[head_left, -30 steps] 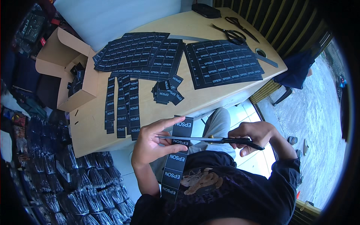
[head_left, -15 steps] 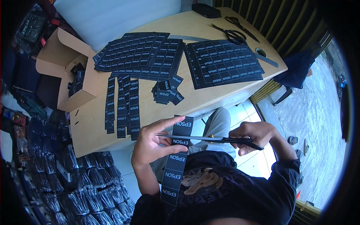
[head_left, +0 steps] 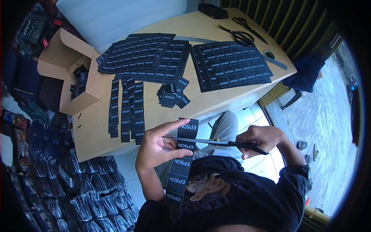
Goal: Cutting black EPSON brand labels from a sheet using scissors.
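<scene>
Little has shifted since the earlier frames: both hands sit in the same spot over the lap, and the scissors' blades lie across the strip at the same label gap.

The left hand (head_left: 156,149) pinches a long black label strip (head_left: 181,162) between thumb and fingers, its forefinger stretched out along the top label. The strip hangs down from that hand toward the dark shirt, with one label standing above the fingers. The right hand (head_left: 259,141) is closed around the black handles of the scissors (head_left: 214,142), whose blades reach leftward from it and cross the strip just beside the left thumb.

Beyond both hands lies the wooden worktop (head_left: 216,101). Up from the left hand are several cut strips (head_left: 126,109) laid side by side, and a small pile of single labels (head_left: 173,94) next to them. Farther off are uncut label sheets (head_left: 232,63) and a second pair of scissors (head_left: 241,34). Far to the left of the left hand stands an open cardboard box (head_left: 73,69).
</scene>
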{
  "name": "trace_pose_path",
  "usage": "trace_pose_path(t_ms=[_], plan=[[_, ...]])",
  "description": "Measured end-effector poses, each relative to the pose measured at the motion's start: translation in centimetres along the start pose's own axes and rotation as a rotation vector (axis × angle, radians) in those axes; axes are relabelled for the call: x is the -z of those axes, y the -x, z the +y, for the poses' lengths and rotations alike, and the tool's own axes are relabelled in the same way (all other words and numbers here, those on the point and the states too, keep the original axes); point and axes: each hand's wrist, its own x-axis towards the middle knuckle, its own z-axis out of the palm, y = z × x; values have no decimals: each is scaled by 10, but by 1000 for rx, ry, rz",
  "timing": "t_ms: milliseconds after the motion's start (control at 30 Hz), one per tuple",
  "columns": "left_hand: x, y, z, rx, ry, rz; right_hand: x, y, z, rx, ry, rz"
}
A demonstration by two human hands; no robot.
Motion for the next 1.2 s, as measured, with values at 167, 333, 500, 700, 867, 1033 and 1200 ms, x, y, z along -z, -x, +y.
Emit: trace_pose_path(t_ms=[167, 333, 500, 700, 867, 1033, 1200], plan=[[2, -1, -6, 14, 36, 21, 4, 2, -6, -87, 57, 19], [19, -10, -21, 63, 2, 74, 3, 22, 3, -213, 181, 91], [36, -53, -44, 33, -321, 179, -8, 44, 17, -294, 146, 276], [53, -82, -61, 89, -516, 183, -20, 57, 30, -312, 91, 379], [54, -88, -57, 33, -595, 238, -24, 57, 36, -312, 53, 433], [57, -80, -53, -26, -660, 299, -27, 40, 32, -296, 38, 528], [32, -49, -43, 2, -261, 379, -50, -14, 21, -313, -28, 783]])
